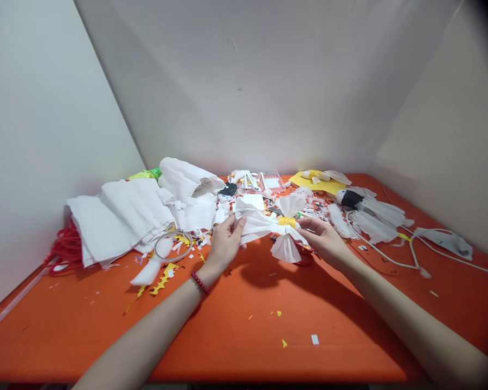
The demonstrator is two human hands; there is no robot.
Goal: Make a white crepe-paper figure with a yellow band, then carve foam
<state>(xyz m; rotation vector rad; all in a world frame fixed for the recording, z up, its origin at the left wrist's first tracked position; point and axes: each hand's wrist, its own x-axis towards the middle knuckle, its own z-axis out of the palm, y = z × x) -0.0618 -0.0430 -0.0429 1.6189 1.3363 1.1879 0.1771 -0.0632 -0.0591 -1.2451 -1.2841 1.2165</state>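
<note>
Above the orange table, both my hands hold a white paper doll (287, 221) with a yellow band round its middle and gathered white paper sticking out above and below. My left hand (226, 238), with a red bead bracelet on the wrist, pinches the flared white paper at the left end. Closed at the right end near the yellow band is my right hand (323, 238); some of its fingertips are hidden behind the doll. A similar white figure with a black band (352, 199) lies to the right.
White paper sheets (124, 216) are stacked left, beside red cord (66, 246). A ring-shaped hoop (173, 246) and yellow cut-outs (162, 279) lie near my left hand. Yellow paper (323, 182) and a clear box (271, 180) sit behind. White cable (412, 249) runs along the right.
</note>
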